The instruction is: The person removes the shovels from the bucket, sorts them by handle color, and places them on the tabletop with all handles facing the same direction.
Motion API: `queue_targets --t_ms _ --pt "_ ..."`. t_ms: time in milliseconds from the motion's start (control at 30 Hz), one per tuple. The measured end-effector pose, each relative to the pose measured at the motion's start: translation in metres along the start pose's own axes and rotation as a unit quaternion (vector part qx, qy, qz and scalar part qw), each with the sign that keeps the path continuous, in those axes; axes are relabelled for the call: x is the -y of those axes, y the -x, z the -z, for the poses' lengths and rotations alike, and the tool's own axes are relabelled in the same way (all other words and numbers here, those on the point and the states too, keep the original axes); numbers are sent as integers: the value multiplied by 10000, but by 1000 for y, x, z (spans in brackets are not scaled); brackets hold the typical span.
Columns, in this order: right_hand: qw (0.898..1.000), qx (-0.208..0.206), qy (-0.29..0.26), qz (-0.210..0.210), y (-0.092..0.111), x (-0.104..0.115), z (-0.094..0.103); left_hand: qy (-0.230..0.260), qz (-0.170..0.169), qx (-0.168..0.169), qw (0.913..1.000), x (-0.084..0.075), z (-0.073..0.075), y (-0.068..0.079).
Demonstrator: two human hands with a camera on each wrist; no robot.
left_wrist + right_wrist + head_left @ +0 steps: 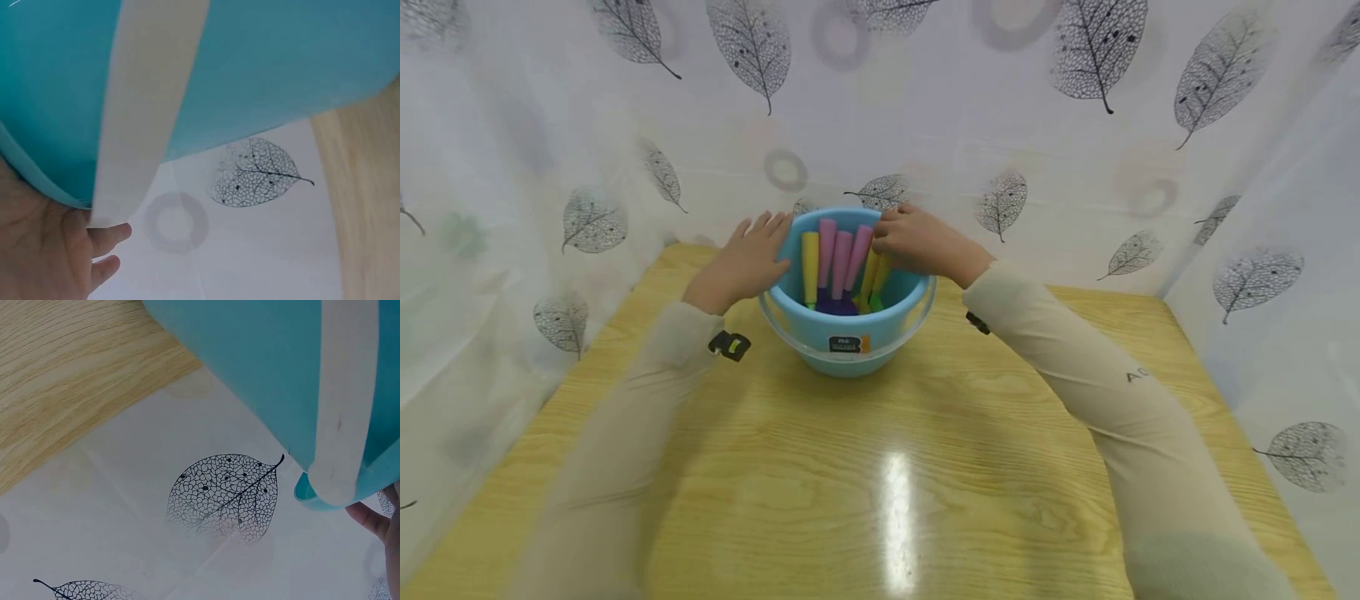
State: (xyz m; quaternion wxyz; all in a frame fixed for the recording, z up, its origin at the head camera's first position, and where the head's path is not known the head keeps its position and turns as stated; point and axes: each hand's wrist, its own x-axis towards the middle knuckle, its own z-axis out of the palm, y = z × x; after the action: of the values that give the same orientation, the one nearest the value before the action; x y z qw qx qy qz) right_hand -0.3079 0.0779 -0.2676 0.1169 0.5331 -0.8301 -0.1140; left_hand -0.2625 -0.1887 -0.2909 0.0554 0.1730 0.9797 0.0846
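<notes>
A light blue bucket point(820, 333) with a pale carrying handle point(147, 94) stands on the table. Inside it several tools lean with their grips up: a yellow handle point(809, 262), pink handles point(842, 258) over dark purple parts, and further yellow handles beside a green part point(876, 302). At the bucket's left rim, my left hand point(748, 260) rests with straight, spread fingers. My right hand point(925, 242) reaches over the right rim, its bent fingers overlapping the tops of the right-hand yellow handles. I cannot tell whether it grips one of them.
A wood-grain table point(820, 483) extends in front of the bucket. Close behind and along both sides hangs a white curtain point(940, 117) printed with dark leaves. A black strap device point(730, 345) sits at the left wrist, another point(977, 323) at the right.
</notes>
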Motion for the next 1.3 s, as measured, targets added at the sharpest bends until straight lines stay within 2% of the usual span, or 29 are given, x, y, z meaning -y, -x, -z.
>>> queue_targets --t_ms 167,433,633,800,1033,1300 --pt "9998 145 55 -82 -1 0 1 108 36 -267 9996 -3 -3 3" --pt "9996 216 86 -140 -4 1 -1 -114 102 119 9998 -11 1 8" --pt "9986 453 171 -222 -8 4 -1 35 120 15 9999 -11 -1 12" --pt "9973 602 365 -183 -11 4 -3 -51 153 -64 9998 -9 -3 13" --pt "9932 1054 438 -216 -16 8 0 -83 113 -186 9997 -7 -7 12" --pt "9920 1036 714 -96 -14 9 1 -84 130 -179 9997 -9 -6 12"
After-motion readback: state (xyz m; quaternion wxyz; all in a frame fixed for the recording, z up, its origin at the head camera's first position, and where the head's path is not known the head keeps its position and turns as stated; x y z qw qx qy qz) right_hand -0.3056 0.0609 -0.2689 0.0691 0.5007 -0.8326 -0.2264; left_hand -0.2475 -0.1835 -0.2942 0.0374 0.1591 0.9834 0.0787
